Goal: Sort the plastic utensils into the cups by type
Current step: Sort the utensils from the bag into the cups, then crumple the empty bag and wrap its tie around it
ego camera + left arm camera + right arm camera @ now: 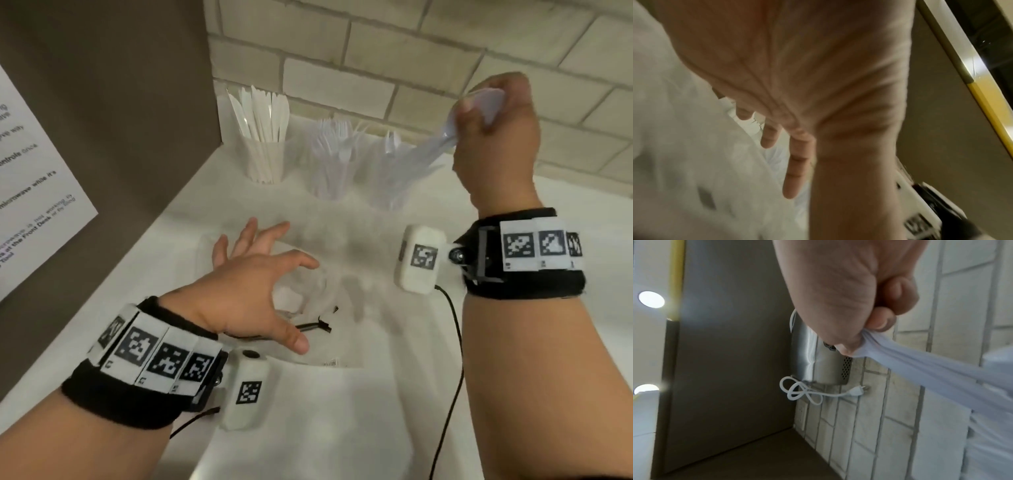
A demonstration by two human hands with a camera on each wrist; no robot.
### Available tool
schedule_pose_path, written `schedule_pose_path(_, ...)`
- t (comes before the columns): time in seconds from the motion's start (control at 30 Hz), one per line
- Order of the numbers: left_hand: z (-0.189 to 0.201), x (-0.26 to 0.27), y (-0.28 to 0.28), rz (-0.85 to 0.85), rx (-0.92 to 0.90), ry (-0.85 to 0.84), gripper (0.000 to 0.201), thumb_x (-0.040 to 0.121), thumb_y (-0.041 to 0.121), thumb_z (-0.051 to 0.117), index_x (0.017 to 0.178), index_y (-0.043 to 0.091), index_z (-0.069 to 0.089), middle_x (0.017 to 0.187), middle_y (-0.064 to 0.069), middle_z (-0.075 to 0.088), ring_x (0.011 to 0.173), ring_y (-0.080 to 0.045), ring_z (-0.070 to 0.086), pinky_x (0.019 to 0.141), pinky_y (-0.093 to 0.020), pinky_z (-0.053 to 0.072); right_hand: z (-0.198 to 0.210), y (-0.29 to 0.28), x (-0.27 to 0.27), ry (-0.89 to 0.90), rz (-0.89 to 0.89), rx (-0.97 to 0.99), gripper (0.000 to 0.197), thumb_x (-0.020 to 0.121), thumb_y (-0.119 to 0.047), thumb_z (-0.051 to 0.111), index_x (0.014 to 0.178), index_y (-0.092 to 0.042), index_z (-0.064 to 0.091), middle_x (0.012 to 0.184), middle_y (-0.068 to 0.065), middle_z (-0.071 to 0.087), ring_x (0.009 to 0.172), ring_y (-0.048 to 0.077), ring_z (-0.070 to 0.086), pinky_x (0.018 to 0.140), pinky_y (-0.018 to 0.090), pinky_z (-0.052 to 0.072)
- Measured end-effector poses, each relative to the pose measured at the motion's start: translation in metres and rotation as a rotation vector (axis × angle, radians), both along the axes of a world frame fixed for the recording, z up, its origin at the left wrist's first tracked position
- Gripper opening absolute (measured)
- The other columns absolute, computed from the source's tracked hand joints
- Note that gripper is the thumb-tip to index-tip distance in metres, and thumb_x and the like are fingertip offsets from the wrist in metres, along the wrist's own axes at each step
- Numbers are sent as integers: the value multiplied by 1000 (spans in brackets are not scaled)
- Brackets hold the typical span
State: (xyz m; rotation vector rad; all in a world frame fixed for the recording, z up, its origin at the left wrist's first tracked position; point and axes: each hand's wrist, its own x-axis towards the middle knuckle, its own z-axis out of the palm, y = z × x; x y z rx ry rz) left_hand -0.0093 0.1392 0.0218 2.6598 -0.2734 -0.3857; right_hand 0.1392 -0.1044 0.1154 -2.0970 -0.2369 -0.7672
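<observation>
Three clear cups stand in a row at the back of the white table. The left cup (pixel 264 161) holds knives, the middle cup (pixel 329 171) holds forks, and the right cup (pixel 388 181) holds spoons. My right hand (pixel 486 109) is raised over the right cup and grips a bundle of white spoons (pixel 442 140) by the bowls, handles slanting down into that cup. The right wrist view shows the same right hand (pixel 859 337) clenched on the spoons (pixel 931 374). My left hand (pixel 277 287) hovers over the table with fingers spread and holds nothing; its fingers (pixel 795 165) look straight.
A crumpled clear plastic wrapper (pixel 308 287) lies under my left hand. A dark panel (pixel 120 120) with a paper notice (pixel 30 192) closes the left side, and a brick wall (pixel 411 61) runs behind the cups. A black cable (pixel 455 342) hangs from my right wrist.
</observation>
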Motion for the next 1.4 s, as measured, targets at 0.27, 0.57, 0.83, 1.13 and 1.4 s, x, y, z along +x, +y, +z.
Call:
schedule_pose_path(0.27,-18,7,-11,46,141,-25,83,48,61,80,119,54,38,156,12,-10,146,-22,-10,113,-54,-8,-9,15,58,-170,-64,-57,16,94,-14,36,103,-8,48,76,-10,52,70,6,48,61,8,36)
schedule_pose_path(0.57,-24,8,-6,89,77,-16,75,50,62,77,116,50,43,156,12,-2,143,-12,3,112,-45,-3,-67,26,94,306,-267,-397,28,98,-21,27,117,-18,46,89,9,60,105,34,51,78,41,39)
schedule_pose_path(0.83,-25,12,-7,100,86,-4,73,51,64,76,114,50,44,156,11,-1,143,-14,8,111,-44,0,-80,29,99,528,-304,-548,55,96,-49,18,133,-17,44,141,2,47,134,29,30,102,56,22)
schedule_pose_path(1.13,-20,17,-1,128,183,-10,40,71,67,62,106,47,59,149,13,29,127,-17,28,92,-35,19,-57,28,67,320,-295,-535,64,88,-55,40,146,-29,28,148,3,38,137,31,25,102,55,22)
schedule_pose_path(1.4,-4,23,17,534,-109,-277,35,89,54,50,90,22,62,101,0,62,96,-24,57,88,-37,34,-47,53,-23,430,61,-171,66,78,-67,55,135,-35,46,145,-10,42,136,19,32,110,44,26)
